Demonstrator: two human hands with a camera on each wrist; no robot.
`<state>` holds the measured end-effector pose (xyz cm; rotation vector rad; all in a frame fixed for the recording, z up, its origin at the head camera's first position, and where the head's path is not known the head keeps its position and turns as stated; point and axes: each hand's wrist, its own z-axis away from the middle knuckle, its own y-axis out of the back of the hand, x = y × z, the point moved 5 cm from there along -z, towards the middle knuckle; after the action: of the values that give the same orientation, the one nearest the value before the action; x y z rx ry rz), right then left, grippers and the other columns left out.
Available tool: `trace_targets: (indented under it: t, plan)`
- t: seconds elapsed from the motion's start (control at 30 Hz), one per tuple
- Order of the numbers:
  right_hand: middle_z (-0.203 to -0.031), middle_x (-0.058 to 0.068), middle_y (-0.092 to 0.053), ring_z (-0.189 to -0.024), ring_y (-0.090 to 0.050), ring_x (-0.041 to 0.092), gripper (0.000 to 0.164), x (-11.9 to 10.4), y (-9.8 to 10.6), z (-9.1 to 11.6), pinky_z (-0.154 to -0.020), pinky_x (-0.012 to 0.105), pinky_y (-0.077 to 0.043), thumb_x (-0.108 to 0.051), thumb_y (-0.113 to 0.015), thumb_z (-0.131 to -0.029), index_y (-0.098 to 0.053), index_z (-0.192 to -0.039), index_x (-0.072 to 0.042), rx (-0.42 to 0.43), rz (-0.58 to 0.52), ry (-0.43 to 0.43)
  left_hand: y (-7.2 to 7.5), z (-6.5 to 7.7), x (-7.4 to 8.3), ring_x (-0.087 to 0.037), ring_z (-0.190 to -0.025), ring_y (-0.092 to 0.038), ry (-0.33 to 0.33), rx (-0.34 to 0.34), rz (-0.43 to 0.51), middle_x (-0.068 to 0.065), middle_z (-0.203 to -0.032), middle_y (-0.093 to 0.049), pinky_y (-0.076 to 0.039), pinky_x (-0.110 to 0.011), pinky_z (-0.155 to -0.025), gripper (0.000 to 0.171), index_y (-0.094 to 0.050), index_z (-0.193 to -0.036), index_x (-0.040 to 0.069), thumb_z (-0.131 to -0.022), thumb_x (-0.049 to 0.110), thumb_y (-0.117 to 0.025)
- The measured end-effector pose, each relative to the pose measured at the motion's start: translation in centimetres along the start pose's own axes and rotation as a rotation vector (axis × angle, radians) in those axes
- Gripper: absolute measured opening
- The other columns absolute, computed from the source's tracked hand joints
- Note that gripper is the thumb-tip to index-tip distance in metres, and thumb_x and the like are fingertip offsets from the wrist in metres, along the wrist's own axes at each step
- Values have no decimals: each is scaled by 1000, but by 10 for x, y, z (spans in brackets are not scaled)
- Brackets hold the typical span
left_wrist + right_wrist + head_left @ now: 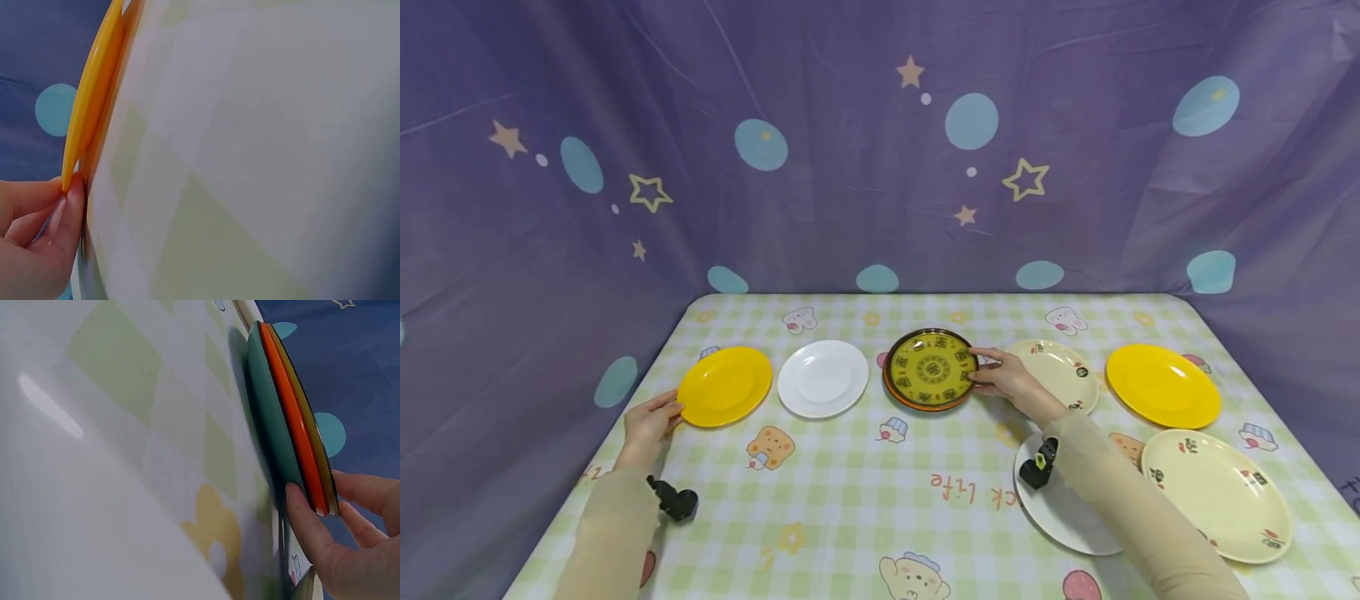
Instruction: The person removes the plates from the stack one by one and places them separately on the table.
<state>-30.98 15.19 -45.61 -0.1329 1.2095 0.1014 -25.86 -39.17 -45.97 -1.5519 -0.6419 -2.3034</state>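
My left hand pinches the near-left rim of a yellow plate at the table's left side. In the left wrist view, thumb and fingers hold the edge of that yellow plate close over the cloth. Toward the back middle, my right hand grips the right edge of a small stack. On top lies an olive-yellow plate with a dark rim and dark printed patterns. Seen from the right wrist, an orange plate is sandwiched between it and a teal plate, with the thumb at the teal plate's underside.
Between the two hands lies a white plate. To the right are a cream patterned plate, another yellow plate, a larger cream plate, and a white plate under my right forearm. A purple curtain hangs behind the table.
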Motion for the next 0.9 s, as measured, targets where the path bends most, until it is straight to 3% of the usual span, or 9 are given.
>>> trace_targets:
  t: [0.23, 0.4, 0.63, 0.77, 0.9]
  plan:
    - [-96, 16, -43, -71, -58, 17, 58, -1, -1, 1, -84, 40, -48, 9, -51, -83, -32, -136, -3, -1, -6, -5, 2, 3, 4, 3, -56, -54, -62, 72, -48, 8, -76, -57, -49, -12, -55, 47, -43, -127, -3, -83, 2, -56]
    - [-97, 16, -44, -72, -58, 17, 58, -1, -1, 1, -83, 38, -49, 9, -52, -82, -33, -136, -3, 8, -4, -14, 6, 6, 8, 1, -55, -56, -98, 115, -13, 12, -68, -56, -50, -13, -55, 45, -45, -126, -4, -83, 4, -55]
    - [-98, 16, -43, -74, -58, 18, 58, 0, -1, 1, -82, 37, -50, 8, -53, -82, -33, -136, -4, 13, 6, -24, 8, -3, 8, -3, -55, -53, -139, 203, 28, 9, -71, -53, -44, -21, -35, 39, -54, -120, 2, -81, 8, -59]
    - [-99, 17, -43, -75, -57, 19, 58, -1, -1, 1, -81, 36, -50, 8, -53, -83, -33, -136, -4, 19, 6, -33, -2, 7, 19, -3, -55, -53, -195, 222, 10, 13, -67, -53, -44, -20, -37, 36, -57, -117, 2, -82, 8, -59]
    - [-100, 17, -41, -76, -56, 20, 58, -1, -1, 0, -80, 35, -51, 7, -53, -83, -33, -136, -5, 19, 6, -37, -18, -1, 18, -2, -58, -55, -309, 194, 51, 15, -66, -56, -46, -13, -46, 32, -61, -111, 1, -80, 11, -63]
